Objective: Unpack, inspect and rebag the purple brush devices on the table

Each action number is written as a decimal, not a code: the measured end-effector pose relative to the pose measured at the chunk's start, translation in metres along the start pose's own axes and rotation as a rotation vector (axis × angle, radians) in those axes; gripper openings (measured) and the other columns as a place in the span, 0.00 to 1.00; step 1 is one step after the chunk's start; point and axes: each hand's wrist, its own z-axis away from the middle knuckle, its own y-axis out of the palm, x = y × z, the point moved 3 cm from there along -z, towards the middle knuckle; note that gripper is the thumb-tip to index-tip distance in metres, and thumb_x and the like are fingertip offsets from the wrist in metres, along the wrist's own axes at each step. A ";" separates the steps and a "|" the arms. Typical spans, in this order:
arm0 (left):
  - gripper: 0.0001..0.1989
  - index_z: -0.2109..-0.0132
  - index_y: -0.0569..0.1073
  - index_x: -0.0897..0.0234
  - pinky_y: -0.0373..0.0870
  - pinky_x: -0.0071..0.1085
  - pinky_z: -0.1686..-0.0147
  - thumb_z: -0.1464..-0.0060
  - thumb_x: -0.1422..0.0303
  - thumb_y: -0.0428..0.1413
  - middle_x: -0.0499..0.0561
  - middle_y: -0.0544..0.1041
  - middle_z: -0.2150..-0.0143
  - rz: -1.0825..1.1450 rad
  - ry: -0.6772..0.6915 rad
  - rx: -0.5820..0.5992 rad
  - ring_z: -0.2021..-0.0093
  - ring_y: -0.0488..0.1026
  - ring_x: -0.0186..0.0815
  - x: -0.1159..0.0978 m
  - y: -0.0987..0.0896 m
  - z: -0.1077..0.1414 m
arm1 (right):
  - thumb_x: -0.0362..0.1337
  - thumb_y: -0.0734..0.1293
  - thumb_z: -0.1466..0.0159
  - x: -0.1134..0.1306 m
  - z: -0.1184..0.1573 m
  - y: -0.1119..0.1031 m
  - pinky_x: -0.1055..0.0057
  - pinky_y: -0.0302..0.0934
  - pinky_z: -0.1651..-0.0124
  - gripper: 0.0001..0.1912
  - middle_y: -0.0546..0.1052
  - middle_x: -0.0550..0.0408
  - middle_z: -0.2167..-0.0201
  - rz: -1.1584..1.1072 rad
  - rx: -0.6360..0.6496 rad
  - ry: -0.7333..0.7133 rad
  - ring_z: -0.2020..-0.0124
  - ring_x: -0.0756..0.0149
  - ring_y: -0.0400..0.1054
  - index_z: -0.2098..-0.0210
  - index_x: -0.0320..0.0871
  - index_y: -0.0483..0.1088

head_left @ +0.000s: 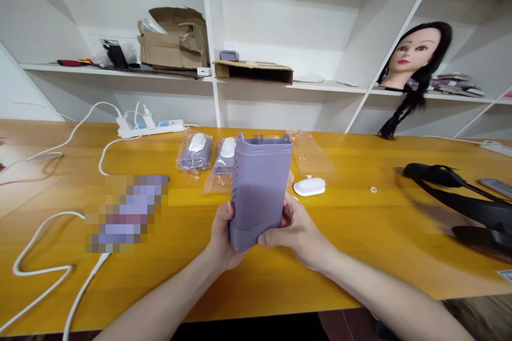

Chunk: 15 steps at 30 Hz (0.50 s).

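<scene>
While both hands grip, lilac perforated housing

The wooden table holds a power strip (plus white cords).

You work in a cluttered workroom: white wall shelves hold a torn cardboard box and a wig mannequin head, with a power strip and cables on the wooden bench.

We count two hands, one lilac perforated casing, two bagged lilac items, one white oval piece, one power strip, one mannequin head, two cardboard boxes, one small white ring.
</scene>
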 end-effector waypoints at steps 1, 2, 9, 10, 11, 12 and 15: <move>0.22 0.67 0.77 0.63 0.67 0.45 0.50 0.60 0.49 0.58 0.53 0.80 0.67 0.004 0.022 -0.019 0.51 0.72 0.52 0.000 0.001 0.000 | 0.27 0.76 0.58 0.000 0.000 0.000 0.75 0.64 0.69 0.28 0.75 0.62 0.70 0.006 -0.005 -0.010 0.73 0.73 0.68 0.59 0.45 0.66; 0.21 0.68 0.77 0.62 0.67 0.45 0.50 0.60 0.49 0.58 0.52 0.80 0.68 0.010 0.041 -0.041 0.52 0.73 0.52 0.000 0.001 0.001 | 0.27 0.76 0.58 0.001 0.001 0.000 0.75 0.64 0.70 0.27 0.75 0.62 0.71 0.014 -0.008 -0.017 0.73 0.73 0.68 0.60 0.45 0.66; 0.20 0.70 0.76 0.63 0.71 0.42 0.56 0.62 0.49 0.60 0.52 0.80 0.72 -0.031 0.034 -0.091 0.58 0.76 0.50 0.000 -0.002 0.001 | 0.28 0.76 0.57 -0.001 -0.008 -0.007 0.73 0.64 0.66 0.29 0.74 0.61 0.67 0.063 0.084 -0.015 0.69 0.71 0.69 0.58 0.46 0.66; 0.21 0.70 0.76 0.63 0.72 0.41 0.57 0.62 0.48 0.59 0.52 0.79 0.72 -0.057 0.013 -0.097 0.59 0.76 0.50 0.000 -0.004 0.001 | 0.29 0.76 0.57 0.000 -0.010 -0.010 0.73 0.64 0.66 0.30 0.74 0.60 0.65 0.083 0.105 -0.011 0.67 0.70 0.69 0.57 0.46 0.65; 0.22 0.70 0.76 0.64 0.72 0.40 0.59 0.62 0.48 0.59 0.53 0.79 0.72 -0.089 -0.007 -0.110 0.60 0.76 0.49 -0.001 -0.005 0.000 | 0.30 0.77 0.57 0.002 -0.011 -0.013 0.72 0.64 0.65 0.31 0.74 0.59 0.63 0.112 0.118 -0.017 0.65 0.69 0.69 0.55 0.47 0.65; 0.23 0.68 0.76 0.65 0.72 0.39 0.61 0.62 0.48 0.59 0.54 0.79 0.71 -0.133 -0.017 -0.129 0.61 0.76 0.49 -0.001 -0.006 0.000 | 0.31 0.77 0.58 0.005 -0.012 -0.016 0.72 0.64 0.63 0.33 0.73 0.57 0.60 0.143 0.114 -0.043 0.62 0.67 0.69 0.54 0.48 0.64; 0.24 0.61 0.74 0.66 0.71 0.36 0.63 0.63 0.53 0.63 0.55 0.80 0.66 -0.355 0.051 -0.207 0.62 0.76 0.46 -0.004 -0.008 -0.002 | 0.37 0.79 0.61 0.019 -0.010 -0.023 0.67 0.62 0.55 0.40 0.71 0.54 0.53 0.174 0.017 -0.201 0.51 0.61 0.65 0.51 0.50 0.62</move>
